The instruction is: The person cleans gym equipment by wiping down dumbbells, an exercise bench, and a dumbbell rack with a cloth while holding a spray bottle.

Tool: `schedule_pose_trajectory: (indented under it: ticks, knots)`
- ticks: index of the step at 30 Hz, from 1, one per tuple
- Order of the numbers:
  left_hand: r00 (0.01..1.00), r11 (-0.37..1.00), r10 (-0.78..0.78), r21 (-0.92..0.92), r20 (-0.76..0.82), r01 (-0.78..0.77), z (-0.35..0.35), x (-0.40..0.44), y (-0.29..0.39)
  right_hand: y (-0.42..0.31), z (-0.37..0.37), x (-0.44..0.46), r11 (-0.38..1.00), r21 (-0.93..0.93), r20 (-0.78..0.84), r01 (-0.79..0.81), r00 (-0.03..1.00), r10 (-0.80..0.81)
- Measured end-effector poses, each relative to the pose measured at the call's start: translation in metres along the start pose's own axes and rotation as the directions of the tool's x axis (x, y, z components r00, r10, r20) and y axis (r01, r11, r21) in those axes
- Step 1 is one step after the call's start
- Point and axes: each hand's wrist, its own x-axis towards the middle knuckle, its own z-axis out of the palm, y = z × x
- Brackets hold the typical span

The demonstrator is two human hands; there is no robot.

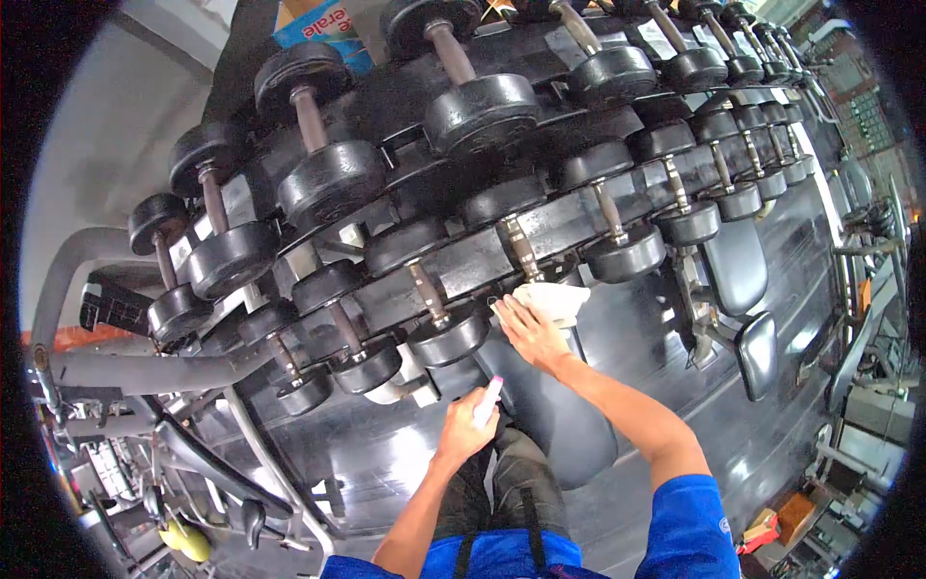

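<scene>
In my left hand (466,427) is a slim white object (488,403) with a pink tip, possibly a small bottle; the fingers are wrapped round it, in front of my legs. A white cloth (555,302) lies over the near end of a dumbbell (521,249) on the lower rack tier, covering that end. My right hand (531,333) presses this cloth against the dumbbell, fingers stretched along its left side. Just left of the cloth sits another black dumbbell (449,333) with a metal handle.
Above, the upper tier holds a row of larger black dumbbells (333,183). A padded bench (564,425) lies close by my legs, under my right forearm. Grey machine tubing (145,372) stands at left, and black seat pads (757,355) at right over the dark floor (656,376).
</scene>
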Motion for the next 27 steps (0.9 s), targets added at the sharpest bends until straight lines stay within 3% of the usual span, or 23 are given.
schedule_pose_trajectory:
  ticks: [6, 9, 12, 15, 18, 19, 20, 22, 24, 26, 27]
  knots:
    - [1.000, 0.999, 0.005, -0.051, 0.006, -0.005, 0.005, 0.003, 0.015, -0.014, -0.005, 0.046, 0.961, -0.165, 0.388, 0.223, 0.910, -0.145]
    - [0.999, 0.998, 0.042, -0.053, -0.002, -0.042, 0.009, 0.002, 0.009, -0.009, 0.000, 0.038, 0.972, -0.127, 0.258, 0.196, 0.953, -0.158]
    - [0.999, 0.998, 0.035, -0.044, 0.013, -0.034, 0.005, 0.000, 0.008, 0.004, 0.016, 0.016, 0.989, 0.017, -0.066, 0.150, 0.987, -0.149]
    - [0.999, 0.999, 0.027, -0.030, 0.032, -0.026, 0.003, -0.001, 0.006, 0.025, 0.001, -0.007, 0.976, 0.163, -0.259, 0.143, 0.961, -0.098]
    - [0.999, 0.999, 0.038, -0.038, 0.029, -0.037, 0.003, -0.002, -0.004, 0.056, -0.017, -0.035, 0.925, 0.376, -0.253, 0.049, 0.966, 0.052]
    - [0.999, 0.998, 0.043, -0.039, 0.031, -0.042, 0.003, -0.003, -0.008, 0.062, -0.020, -0.041, 0.719, 0.672, -0.154, -0.176, 0.917, 0.367]
    - [0.998, 0.998, 0.049, -0.043, 0.033, -0.048, 0.003, -0.003, -0.010, 0.067, -0.023, -0.047, 0.378, 0.863, 0.044, -0.336, 0.794, 0.606]
    - [0.998, 1.000, 0.005, -0.019, 0.063, -0.004, 0.000, -0.001, -0.002, 0.086, 0.004, -0.058, 0.262, 0.888, -0.006, -0.379, 0.560, 0.829]
    - [0.998, 1.000, -0.004, -0.023, 0.066, 0.006, 0.002, 0.002, 0.001, 0.096, 0.033, -0.067, 0.364, 0.863, -0.105, -0.350, 0.581, 0.807]
    - [0.999, 0.999, 0.012, -0.050, 0.036, -0.010, 0.006, 0.004, -0.001, 0.090, -0.003, -0.046, -0.182, 0.851, 0.425, -0.493, 0.442, 0.790]
    - [0.999, 0.998, 0.018, -0.054, 0.045, -0.015, 0.007, 0.003, 0.000, 0.085, 0.012, -0.043, -0.057, 0.901, 0.245, -0.430, 0.395, 0.886]
